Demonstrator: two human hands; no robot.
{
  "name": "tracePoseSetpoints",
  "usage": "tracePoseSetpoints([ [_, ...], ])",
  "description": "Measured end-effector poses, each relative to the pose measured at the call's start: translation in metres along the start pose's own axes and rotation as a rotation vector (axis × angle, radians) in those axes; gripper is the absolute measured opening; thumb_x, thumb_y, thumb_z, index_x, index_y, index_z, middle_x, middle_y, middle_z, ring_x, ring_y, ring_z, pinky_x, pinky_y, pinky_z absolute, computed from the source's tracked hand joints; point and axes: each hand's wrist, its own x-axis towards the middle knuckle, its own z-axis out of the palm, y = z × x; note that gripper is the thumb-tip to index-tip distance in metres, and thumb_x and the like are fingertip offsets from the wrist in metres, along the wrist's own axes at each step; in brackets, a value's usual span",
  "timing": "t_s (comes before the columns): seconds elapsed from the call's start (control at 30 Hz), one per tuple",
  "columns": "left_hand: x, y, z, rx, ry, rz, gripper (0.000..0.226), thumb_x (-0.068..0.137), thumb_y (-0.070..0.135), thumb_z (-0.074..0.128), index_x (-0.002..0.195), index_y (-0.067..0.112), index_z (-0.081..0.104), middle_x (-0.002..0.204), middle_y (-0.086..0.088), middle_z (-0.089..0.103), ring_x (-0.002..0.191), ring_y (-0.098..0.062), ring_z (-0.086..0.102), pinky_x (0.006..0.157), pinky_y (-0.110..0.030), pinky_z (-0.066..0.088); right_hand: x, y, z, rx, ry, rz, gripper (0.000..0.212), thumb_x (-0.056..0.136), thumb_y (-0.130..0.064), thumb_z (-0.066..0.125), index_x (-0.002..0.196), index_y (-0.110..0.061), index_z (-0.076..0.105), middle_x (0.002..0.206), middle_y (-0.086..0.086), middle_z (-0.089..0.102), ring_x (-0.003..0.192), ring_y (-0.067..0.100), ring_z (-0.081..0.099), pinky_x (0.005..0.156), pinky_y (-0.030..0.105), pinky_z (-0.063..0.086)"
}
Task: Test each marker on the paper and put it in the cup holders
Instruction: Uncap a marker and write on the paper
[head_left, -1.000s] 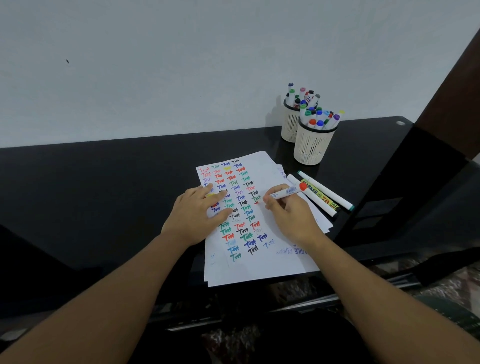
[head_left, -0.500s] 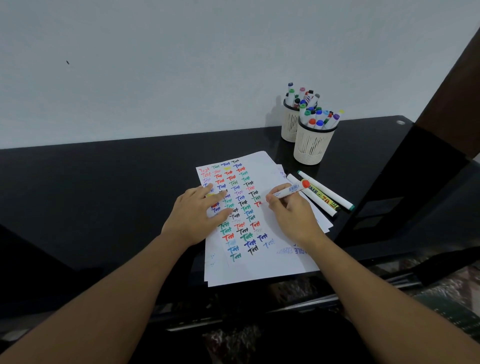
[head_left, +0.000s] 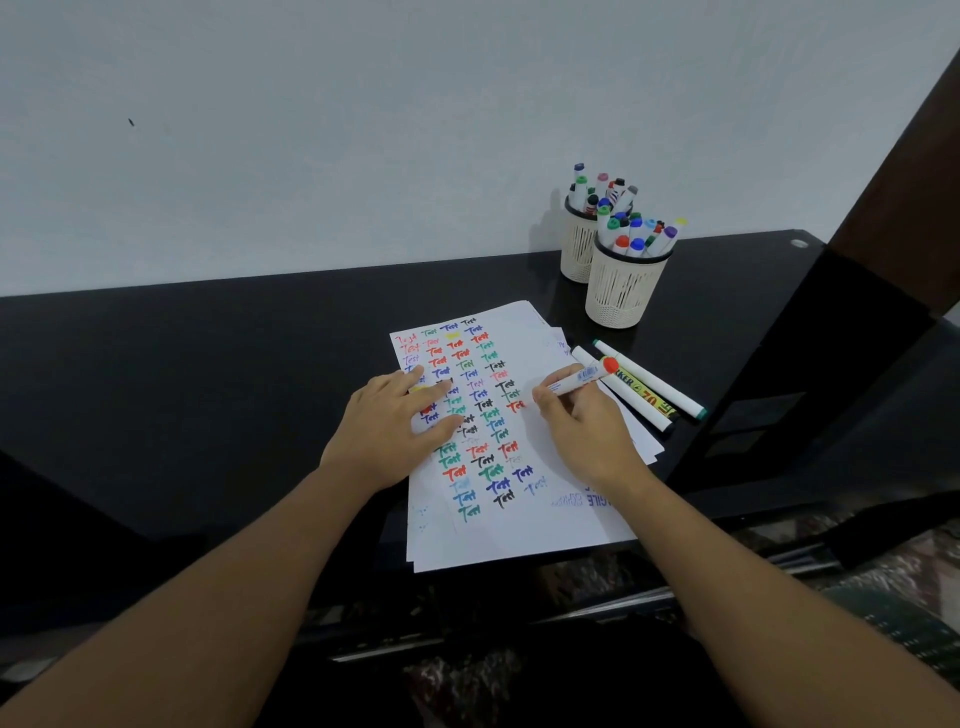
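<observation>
A white paper (head_left: 540, 525) covered with coloured "Test" words lies on the black desk (head_left: 208, 374). My left hand (head_left: 395, 426) rests flat on the paper's left side. My right hand (head_left: 582, 421) grips a white marker with a red end (head_left: 584, 375), its tip down on the paper beside a red "Test". Three more markers (head_left: 649, 389) lie on the desk just right of the paper. Two cream cup holders, the near one (head_left: 621, 293) and the far one (head_left: 575, 249), stand behind them, each filled with several markers.
A white wall rises behind the desk. A dark brown panel (head_left: 904, 218) stands at the right, and the desk's right part (head_left: 810, 384) steps down there. The desk's front edge runs just under the paper's near end.
My right hand has shifted slightly left and down with the marker while writing on the paper. My left hand has stayed in place.
</observation>
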Motion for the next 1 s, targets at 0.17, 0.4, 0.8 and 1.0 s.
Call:
tracePoseSetpoints([
  [0.17, 0.0010, -0.0012, 0.0008, 0.006, 0.004, 0.001, 0.067, 0.092, 0.075, 0.037, 0.152, 0.044, 0.038, 0.163, 0.006, 0.030, 0.149, -0.018, 0.025, 0.121, -0.045, 0.020, 0.0001, 0.0003, -0.0003, 0.031, 0.009, -0.002, 0.018, 0.107, -0.034, 0.052, 0.105, -0.020, 0.063, 0.090, -0.004, 0.065, 0.085, 0.010, 0.061, 0.075, 0.023, 0.048],
  [0.4, 0.0002, -0.0002, 0.0011, -0.002, 0.021, 0.010, 0.065, 0.094, 0.074, 0.040, 0.151, 0.043, 0.039, 0.162, 0.005, 0.031, 0.148, -0.018, 0.026, 0.121, -0.044, 0.021, -0.0006, 0.0000, 0.0007, 0.019, 0.017, -0.021, 0.020, 0.107, -0.031, 0.052, 0.103, -0.015, 0.063, 0.088, 0.001, 0.067, 0.082, 0.013, 0.062, 0.074, 0.028, 0.048],
  [0.8, -0.0030, 0.0029, -0.0023, -0.106, 0.068, 0.001, 0.074, 0.093, 0.066, 0.051, 0.157, 0.036, 0.029, 0.158, 0.006, 0.040, 0.143, -0.016, 0.035, 0.119, -0.044, 0.030, 0.0008, 0.0018, 0.0001, 0.136, 0.077, -0.025, 0.012, 0.107, -0.032, 0.054, 0.105, -0.023, 0.061, 0.088, -0.005, 0.064, 0.081, 0.010, 0.061, 0.071, 0.025, 0.045],
  [1.0, -0.0068, -0.0005, -0.0007, -0.260, 0.157, -0.045, 0.046, 0.093, 0.034, 0.062, 0.137, 0.022, 0.057, 0.140, 0.005, 0.053, 0.129, -0.009, 0.040, 0.108, -0.033, 0.041, -0.0015, 0.0021, -0.0007, 0.210, 0.100, -0.080, 0.013, 0.108, -0.028, 0.052, 0.109, -0.033, 0.064, 0.076, -0.006, 0.065, 0.071, 0.003, 0.062, 0.072, 0.017, 0.047],
])
